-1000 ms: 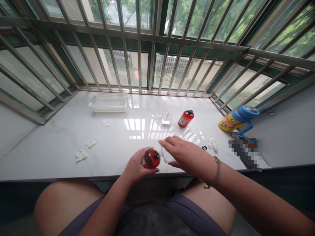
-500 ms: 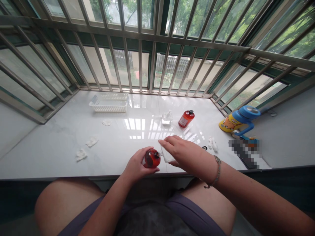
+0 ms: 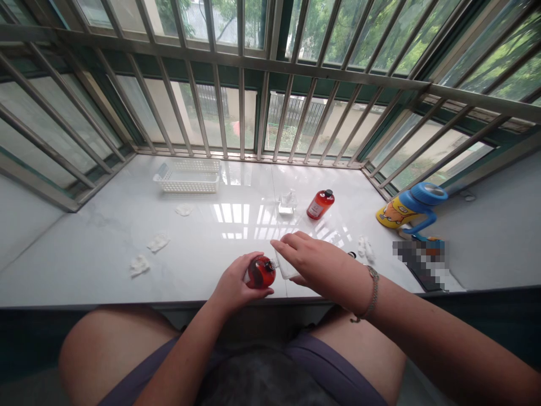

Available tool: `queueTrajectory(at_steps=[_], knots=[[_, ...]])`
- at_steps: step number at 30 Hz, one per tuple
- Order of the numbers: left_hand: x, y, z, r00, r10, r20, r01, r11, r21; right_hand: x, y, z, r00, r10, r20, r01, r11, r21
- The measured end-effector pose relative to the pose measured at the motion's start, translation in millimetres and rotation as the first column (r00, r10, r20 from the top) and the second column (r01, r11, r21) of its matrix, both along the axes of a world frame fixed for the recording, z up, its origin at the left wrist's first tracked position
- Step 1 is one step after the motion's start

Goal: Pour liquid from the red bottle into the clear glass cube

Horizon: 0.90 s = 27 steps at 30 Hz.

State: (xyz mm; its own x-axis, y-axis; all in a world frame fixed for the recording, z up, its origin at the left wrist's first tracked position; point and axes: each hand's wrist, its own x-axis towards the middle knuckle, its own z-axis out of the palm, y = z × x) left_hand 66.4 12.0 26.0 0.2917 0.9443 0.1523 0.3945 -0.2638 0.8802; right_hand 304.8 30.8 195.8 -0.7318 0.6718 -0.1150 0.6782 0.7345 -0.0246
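My left hand [image 3: 233, 285] is wrapped round a small red bottle [image 3: 261, 272] near the front edge of the white sill [image 3: 105, 254], its neck pointing right. My right hand [image 3: 321, 264] holds a small clear container [image 3: 284, 265] against the bottle's mouth, fingers curled over it. Both hands meet just in front of my knees.
A second red bottle [image 3: 320, 203] lies farther back, beside a small clear glass object [image 3: 288, 203]. A white slotted basket [image 3: 189, 176] stands at the back left. Crumpled white wads [image 3: 158, 243] lie left and right. A blue and yellow jug [image 3: 409, 205] sits at the right. Metal window bars [image 3: 262, 84] enclose the sill.
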Motion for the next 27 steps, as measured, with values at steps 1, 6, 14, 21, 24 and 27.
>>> queueTrajectory(at_steps=[1,6,14,21,24,27], knots=[[-0.2,0.0,0.1,1.0,0.001,0.001,-0.001,1.0,0.0,-0.3,0.4,0.0,1.0,0.003,0.0,-0.003,1.0,0.003],[-0.5,-0.6,0.9,1.0,0.005,0.005,-0.005,1.0,0.003,-1.9,1.3,0.9,1.0,0.01,0.007,-0.01,1.0,0.016],[-0.5,-1.4,2.2,1.0,0.006,0.014,-0.006,1.0,0.004,-3.4,2.0,2.7,1.0,0.021,0.019,-0.022,1.0,0.018],[-0.6,-1.1,1.4,1.0,0.01,0.02,-0.01,1.0,0.005,-3.7,1.5,4.0,1.0,0.03,0.008,-0.03,0.999,0.016],[-0.6,-0.9,1.1,1.0,0.01,0.023,-0.011,1.0,0.003,-3.9,1.5,4.4,0.999,0.034,0.024,-0.034,0.999,0.018],[-0.5,-1.0,1.1,1.0,0.004,0.021,-0.004,1.0,-0.001,-4.3,1.9,4.6,0.999,0.039,0.027,-0.039,0.999,0.019]])
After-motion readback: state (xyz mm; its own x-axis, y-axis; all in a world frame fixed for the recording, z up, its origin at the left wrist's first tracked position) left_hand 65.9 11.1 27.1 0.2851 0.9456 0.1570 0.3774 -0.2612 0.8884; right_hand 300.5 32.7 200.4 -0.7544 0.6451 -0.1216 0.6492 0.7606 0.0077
